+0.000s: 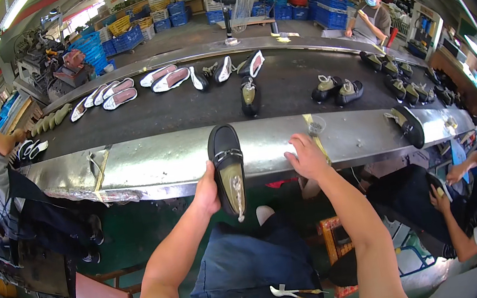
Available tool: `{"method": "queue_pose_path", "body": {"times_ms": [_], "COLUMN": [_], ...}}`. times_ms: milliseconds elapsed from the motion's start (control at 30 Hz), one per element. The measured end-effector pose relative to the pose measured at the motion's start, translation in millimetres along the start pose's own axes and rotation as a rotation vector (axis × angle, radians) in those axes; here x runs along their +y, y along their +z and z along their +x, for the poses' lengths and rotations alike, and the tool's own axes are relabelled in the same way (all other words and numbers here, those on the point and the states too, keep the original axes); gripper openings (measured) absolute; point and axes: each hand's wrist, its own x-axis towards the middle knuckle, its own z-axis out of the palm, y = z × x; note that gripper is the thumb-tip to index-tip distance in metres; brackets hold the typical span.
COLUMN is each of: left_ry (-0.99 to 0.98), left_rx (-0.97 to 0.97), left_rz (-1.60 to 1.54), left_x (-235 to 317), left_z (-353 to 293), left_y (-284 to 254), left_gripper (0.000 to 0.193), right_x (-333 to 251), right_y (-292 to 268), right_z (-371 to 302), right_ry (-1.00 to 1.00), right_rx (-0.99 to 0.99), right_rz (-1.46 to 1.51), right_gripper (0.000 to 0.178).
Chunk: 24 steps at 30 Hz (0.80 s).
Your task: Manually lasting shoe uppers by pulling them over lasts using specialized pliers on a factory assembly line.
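Since only one hand bears it, the black loafer [229,171] could slip or swivel if the left hand [208,192] eased its grip on the 8 o'clock side; the heel, pointing to 6 o'clock, sits past the near edge of the table [155,111], so a drop would probably end on the green floor [140,225]. The right hand [310,159], at 1 o'clock from the wearer's lap [244,263], is spread with nothing in it, and a careless sweep towards 12 o'clock might knock the clear plastic cup [316,125] on the metal rim [274,144]. Rubbing against that rim could also scuff the toe. The loafer is at 12 o'clock from the lap, toe pointing away, opening in view: black upper, rounded toe, a silvery ornament [228,153] across the front, an olive inside, and a crumpled whitish strip [238,197] towards the heel, whose nature I cannot tell
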Motion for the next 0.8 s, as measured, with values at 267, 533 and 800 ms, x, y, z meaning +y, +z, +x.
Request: {"method": "queue_pose_path", "body": {"times_ms": [267,533,800], "left_ry": [0.026,0.000,-0.132], "left_rx": [-0.004,0.045,-0.027], "left_rz": [-0.042,-0.041,-0.040], "left_x": [59,75,130], "left_z": [112,189,269], "left_y": [24,20,47], "left_gripper": [0.064,0.062,0.071], "right_x": [40,44,45], "right_y": [36,39,36], "right_z": [14,17,18], "right_ry": [0.128,0.103,0.108], "right_rx": [-0.095,-0.074,-0.082], "right_rz": [-0.034,-0.037,-0.029], "right_gripper": [0.050,0.042,0.041]}}
